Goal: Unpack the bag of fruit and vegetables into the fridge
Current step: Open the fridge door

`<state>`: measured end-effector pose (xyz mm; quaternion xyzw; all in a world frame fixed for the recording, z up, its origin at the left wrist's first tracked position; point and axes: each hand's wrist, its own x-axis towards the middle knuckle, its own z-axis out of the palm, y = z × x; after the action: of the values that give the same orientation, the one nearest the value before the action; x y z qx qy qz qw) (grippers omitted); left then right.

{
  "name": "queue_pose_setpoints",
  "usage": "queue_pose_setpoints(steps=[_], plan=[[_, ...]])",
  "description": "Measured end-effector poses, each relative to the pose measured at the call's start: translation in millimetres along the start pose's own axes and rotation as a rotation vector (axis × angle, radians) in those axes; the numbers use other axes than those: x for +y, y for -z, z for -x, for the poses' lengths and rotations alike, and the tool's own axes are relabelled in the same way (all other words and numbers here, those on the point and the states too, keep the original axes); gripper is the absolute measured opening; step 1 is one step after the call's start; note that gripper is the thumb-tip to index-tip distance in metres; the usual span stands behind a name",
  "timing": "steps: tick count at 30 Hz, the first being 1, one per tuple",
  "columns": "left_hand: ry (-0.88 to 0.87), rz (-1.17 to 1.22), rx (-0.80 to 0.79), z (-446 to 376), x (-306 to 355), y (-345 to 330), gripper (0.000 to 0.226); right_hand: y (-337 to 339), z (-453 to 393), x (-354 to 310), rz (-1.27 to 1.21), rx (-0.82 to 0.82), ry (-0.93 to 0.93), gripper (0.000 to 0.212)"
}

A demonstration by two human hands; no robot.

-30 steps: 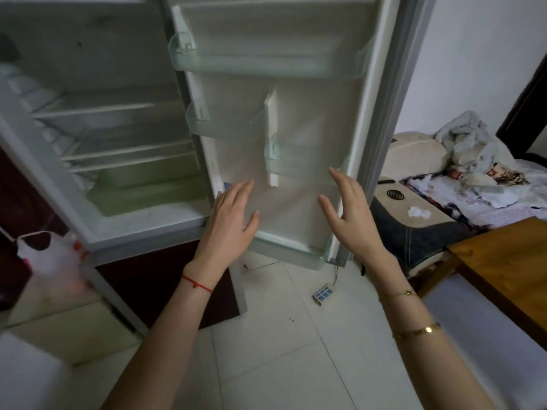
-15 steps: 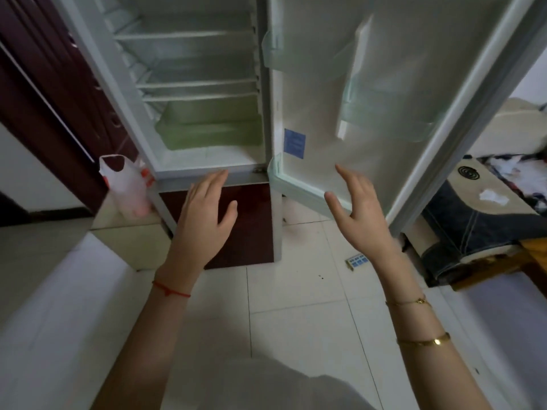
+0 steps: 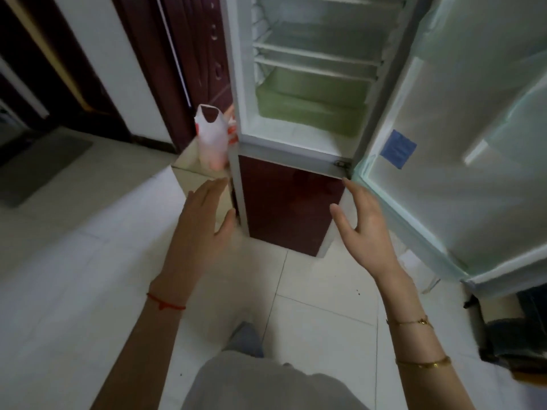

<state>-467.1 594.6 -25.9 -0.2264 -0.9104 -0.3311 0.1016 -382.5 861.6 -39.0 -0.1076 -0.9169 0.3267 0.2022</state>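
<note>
The fridge (image 3: 299,149) is standing ahead with its upper door (image 3: 461,161) swinging open to the right, shelves (image 3: 316,59) lying one above another inside and a drawer (image 3: 310,105) sitting beneath them. A plastic bag (image 3: 211,137) is standing on a low ledge (image 3: 189,167) just left of the fridge, in front of a door (image 3: 189,54). The left hand (image 3: 204,223) is hanging before the ledge and the right hand (image 3: 364,229) before the fridge's lower door (image 3: 284,202), both apart from everything, above the tiled floor (image 3: 88,261).

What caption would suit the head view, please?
Empty hands, left and right, reach toward white bag beside open fridge.
</note>
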Motion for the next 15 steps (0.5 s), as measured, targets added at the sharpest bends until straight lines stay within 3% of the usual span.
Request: queue_pose_setpoints(steps=[7,15], plan=[[0.135,-0.039,0.054,-32.7,-80.1,16.5,0.051,-82.4,-77.5,-31.3,-0.043,-0.148,0.073,0.056],[0.205,-0.094,0.050,-121.9,-182.8,60.9,0.052,-183.8,-186.5,-89.7,-0.107,-0.203,0.124,0.055]])
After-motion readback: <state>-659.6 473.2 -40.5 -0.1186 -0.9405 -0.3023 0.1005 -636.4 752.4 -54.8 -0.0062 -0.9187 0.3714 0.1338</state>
